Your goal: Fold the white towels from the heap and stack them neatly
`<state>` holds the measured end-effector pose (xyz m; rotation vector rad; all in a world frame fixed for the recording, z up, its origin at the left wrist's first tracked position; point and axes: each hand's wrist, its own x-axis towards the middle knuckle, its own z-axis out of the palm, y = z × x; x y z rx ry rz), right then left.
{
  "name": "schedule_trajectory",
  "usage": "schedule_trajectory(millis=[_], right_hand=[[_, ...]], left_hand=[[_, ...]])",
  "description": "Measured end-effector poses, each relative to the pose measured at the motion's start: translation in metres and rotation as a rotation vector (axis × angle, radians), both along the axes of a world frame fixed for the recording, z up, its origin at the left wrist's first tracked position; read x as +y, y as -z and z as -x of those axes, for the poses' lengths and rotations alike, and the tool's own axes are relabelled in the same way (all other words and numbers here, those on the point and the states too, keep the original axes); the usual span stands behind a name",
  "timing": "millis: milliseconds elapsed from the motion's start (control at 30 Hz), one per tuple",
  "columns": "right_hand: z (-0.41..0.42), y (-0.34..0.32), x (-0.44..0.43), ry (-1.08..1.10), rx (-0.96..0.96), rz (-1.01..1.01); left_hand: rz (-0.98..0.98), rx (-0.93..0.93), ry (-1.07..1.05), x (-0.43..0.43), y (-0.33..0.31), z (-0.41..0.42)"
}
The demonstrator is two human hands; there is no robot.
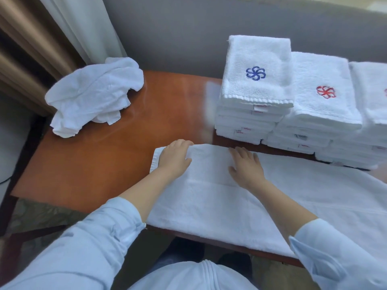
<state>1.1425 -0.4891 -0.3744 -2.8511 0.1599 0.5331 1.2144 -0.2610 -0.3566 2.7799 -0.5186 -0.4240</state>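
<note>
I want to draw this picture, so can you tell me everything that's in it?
spread towel: one, white, flat on the near side of the table, under both hands
towel heap: one, white, crumpled at the table's far left corner
blue-logo stack: one, white folded towels, blue flower on top, far side of the table
red-logo stack: one, white, red flower on top, right of the blue one
third stack: one, white, cut off at the right edge
table: one, orange-brown wood
curtains: brown and white, far left
wall: grey, behind the table
sleeves: two, light blue
left hand: flat on the towel's far left corner
right hand: flat, fingers spread on the towel
</note>
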Motion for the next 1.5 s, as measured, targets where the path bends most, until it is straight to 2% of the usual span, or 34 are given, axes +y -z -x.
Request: schedule_trajectory(millis=[200, 467, 633, 767, 1033, 1167, 1267, 1433, 1500], right_hand=[[-0.016, 0.004, -0.011, 0.069, 0.057, 0.009], [-0.018, -0.01, -0.014, 0.086, 0.104, -0.003], [-0.002, -0.019, -0.018, 0.043, 0.05, 0.13], [0.01, -0.028, -0.017, 0.067, -0.059, 0.115], [0.058, -0.046, -0.015, 0.0, -0.23, 0.005], [0.092, -0.04, -0.007, -0.041, -0.257, -0.078], [0.113, -0.03, 0.003, -0.068, -0.207, -0.108], [0.146, -0.005, 0.02, -0.072, -0.021, -0.125], [0.162, 0.003, 0.024, -0.071, -0.026, -0.126]], left_hand=[[-0.114, 0.122, 0.232, -0.015, 0.011, -0.036], [-0.31, 0.175, 0.494, -0.038, 0.004, -0.044], [-0.137, 0.254, 0.431, -0.024, -0.009, -0.044], [-0.078, 0.309, 0.4, -0.008, -0.02, -0.041], [-0.056, 0.084, 0.393, 0.017, -0.045, 0.01], [-0.136, 0.008, 0.368, 0.032, -0.041, 0.052], [-0.238, -0.03, 0.322, 0.039, -0.031, 0.081], [-0.462, 0.017, 0.233, 0.051, -0.007, 0.116], [-0.554, 0.046, 0.187, 0.058, 0.002, 0.129]])
